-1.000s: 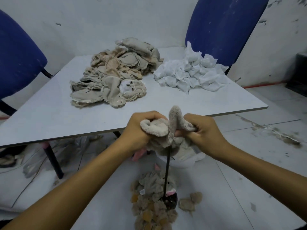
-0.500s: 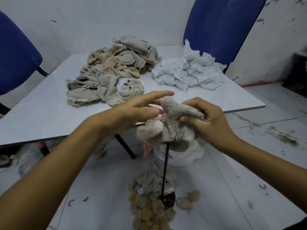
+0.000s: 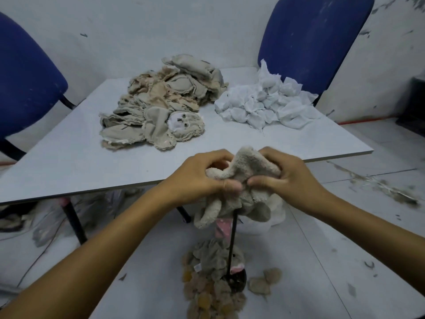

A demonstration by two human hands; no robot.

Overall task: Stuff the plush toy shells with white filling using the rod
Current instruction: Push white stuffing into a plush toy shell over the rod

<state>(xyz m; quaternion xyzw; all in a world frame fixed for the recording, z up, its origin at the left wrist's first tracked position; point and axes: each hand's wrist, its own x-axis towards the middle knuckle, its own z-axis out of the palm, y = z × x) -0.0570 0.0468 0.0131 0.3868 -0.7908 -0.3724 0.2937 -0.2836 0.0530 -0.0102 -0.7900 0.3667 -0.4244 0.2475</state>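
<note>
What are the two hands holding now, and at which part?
Both the left hand and the right hand grip the plush toy shell at its upper part, above the rod.

A single head-worn view, wide-angle, looking forward and steeply down from above the person's own forearms; the left hand and right hand sit close beneath the lens at mid-frame, both arms running in from the bottom corners; the table stretches away ahead, its near edge just behind the hands; the floor fills the lower frame directly below; two blue chairs and the wall close off the top; straight lines bow toward the edges
</note>
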